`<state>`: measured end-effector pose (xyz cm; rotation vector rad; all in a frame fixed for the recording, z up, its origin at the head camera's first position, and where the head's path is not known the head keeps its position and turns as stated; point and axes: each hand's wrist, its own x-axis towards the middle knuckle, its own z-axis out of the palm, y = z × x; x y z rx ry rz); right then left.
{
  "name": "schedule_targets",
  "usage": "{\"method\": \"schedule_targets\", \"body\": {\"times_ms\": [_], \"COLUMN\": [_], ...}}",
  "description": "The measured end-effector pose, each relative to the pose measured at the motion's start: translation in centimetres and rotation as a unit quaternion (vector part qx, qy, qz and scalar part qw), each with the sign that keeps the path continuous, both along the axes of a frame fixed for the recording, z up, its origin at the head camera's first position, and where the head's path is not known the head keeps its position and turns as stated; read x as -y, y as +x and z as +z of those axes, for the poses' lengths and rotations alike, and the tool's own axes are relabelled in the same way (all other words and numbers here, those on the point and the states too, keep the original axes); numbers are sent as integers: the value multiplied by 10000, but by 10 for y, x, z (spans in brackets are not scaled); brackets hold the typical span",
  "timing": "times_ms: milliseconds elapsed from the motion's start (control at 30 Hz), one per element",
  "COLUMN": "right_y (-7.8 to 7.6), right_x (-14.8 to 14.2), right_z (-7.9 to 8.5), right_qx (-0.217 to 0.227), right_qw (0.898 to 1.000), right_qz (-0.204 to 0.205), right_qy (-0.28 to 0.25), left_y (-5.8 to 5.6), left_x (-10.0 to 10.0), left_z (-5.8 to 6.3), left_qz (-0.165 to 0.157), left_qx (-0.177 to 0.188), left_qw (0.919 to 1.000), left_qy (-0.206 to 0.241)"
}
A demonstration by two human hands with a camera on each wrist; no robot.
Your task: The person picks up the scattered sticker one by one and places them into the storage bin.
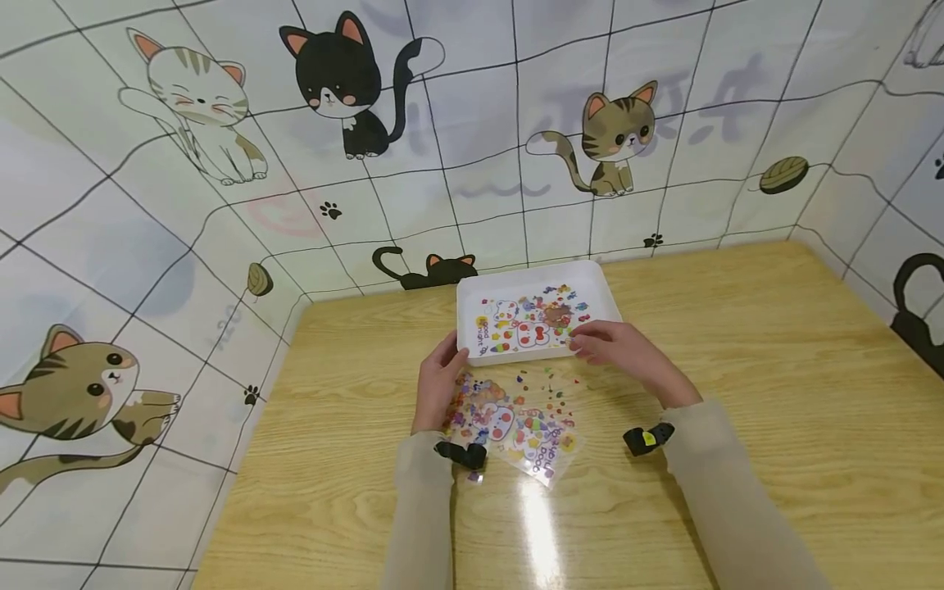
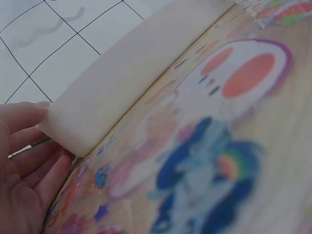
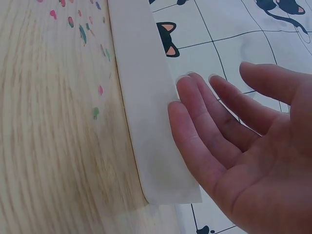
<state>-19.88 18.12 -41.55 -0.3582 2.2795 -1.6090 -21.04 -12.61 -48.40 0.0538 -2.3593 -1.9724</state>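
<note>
A shallow white tray (image 1: 484,357) sits at the back of the table, with colourful cartoon stickers (image 1: 533,333) lying in it. My left hand (image 1: 439,381) holds the tray's near left corner. In the left wrist view its thumb (image 2: 24,116) rests against the corner and the other fingers bend around the side. At the near right rim is my right hand (image 1: 615,348); its fingers (image 3: 192,136) are loosely extended at the tray's edge, not wrapped round it. Clear sticker sheets (image 1: 524,430) with rabbit faces and small shapes lie flat in front of the tray, partly behind my left wrist.
The wooden table (image 1: 737,344) reaches back to a wall cloth (image 1: 487,123) printed with cats and grid lines. Light glares off the table near its front. Each wrist wears a black strap with a small camera (image 1: 649,439).
</note>
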Motion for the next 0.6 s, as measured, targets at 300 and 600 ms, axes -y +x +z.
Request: {"method": "schedule_targets", "body": {"times_ms": [300,600], "right_y": [4,7], "right_x": [1,-3], "right_z": [-4,-5], "right_qx": [24,-239], "right_qw": [9981,9898], "right_qz": [356,420], "right_qy": [508,1338], "left_y": [0,0], "left_x": [-1,-1], "left_z": [-2,1], "left_qz": [57,37], "left_qx": [-97,-48], "left_qw": [9999,10000], "left_qy": [-56,-65]}}
